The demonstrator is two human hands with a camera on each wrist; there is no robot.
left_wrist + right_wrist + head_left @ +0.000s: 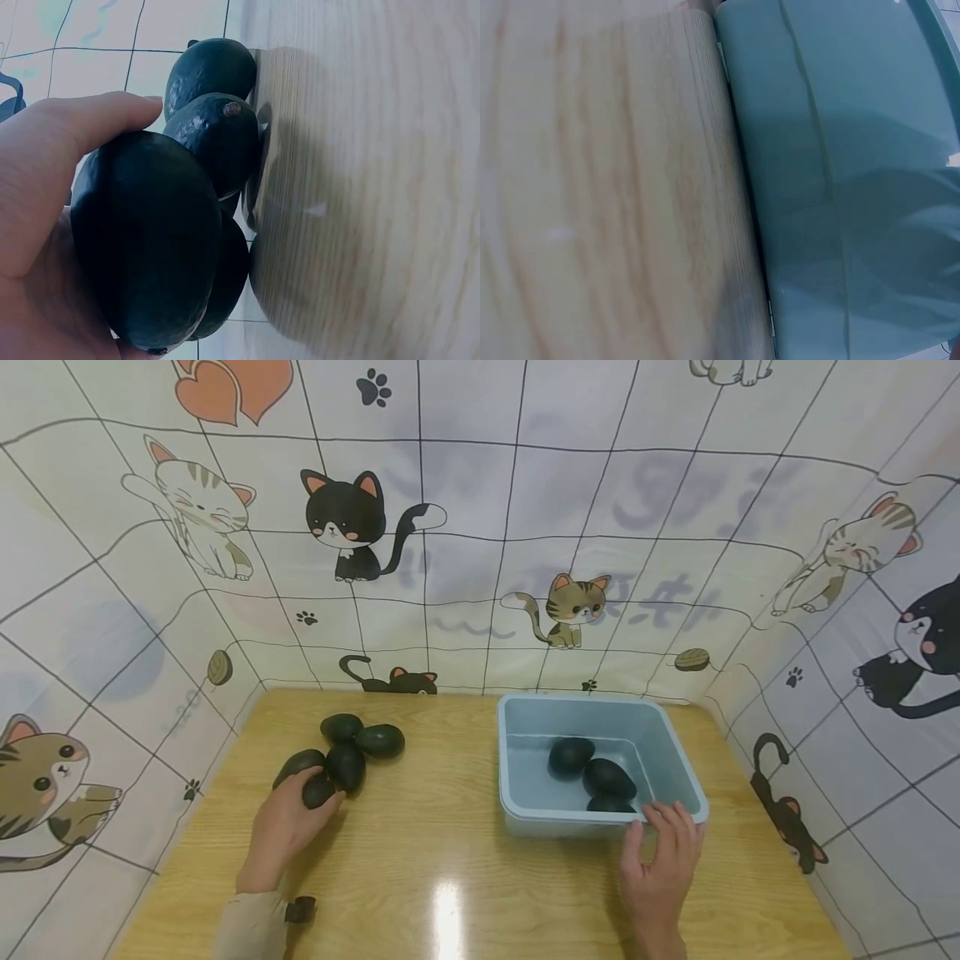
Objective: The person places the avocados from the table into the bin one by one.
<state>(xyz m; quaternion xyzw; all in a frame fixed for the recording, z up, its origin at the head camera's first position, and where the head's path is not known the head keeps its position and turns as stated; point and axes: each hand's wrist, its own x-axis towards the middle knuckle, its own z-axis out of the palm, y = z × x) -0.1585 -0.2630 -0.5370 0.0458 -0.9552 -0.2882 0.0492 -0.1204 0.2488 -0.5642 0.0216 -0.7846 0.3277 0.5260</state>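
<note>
A yellowish wooden surface (420, 835), streaked with grain and glossy enough to throw back a bright glare (447, 918) towards the front, runs up to a pale wall covering (465, 485) at its far edge. The covering also rises along the left and right sides, printed with thin dark grid lines, cartoon cats (345, 518), paw prints (373, 389) and orange hearts (262, 385).

Close to the far right corner sits a light-blue bin (596, 815), smooth-walled, with rounded corners and a rolled rim. Inside it, three dark avocados (572, 756) lie together, one partly hidden by the near rim. Towards the far left corner, four more avocados (381, 741) form a loose cluster, egg-shaped and blackish green; the left wrist view shows faintly pebbled, shiny skins and a brown stem scar.

The left hand (281, 831) curls its thumb and fingers round a fifth avocado (318, 792), at the cluster's near side. Its wrist emerges from a beige sleeve (251, 927). The right hand (662, 860) rests its loosely parted fingertips on the bin's near rim, by its right corner, thumb set apart.
</note>
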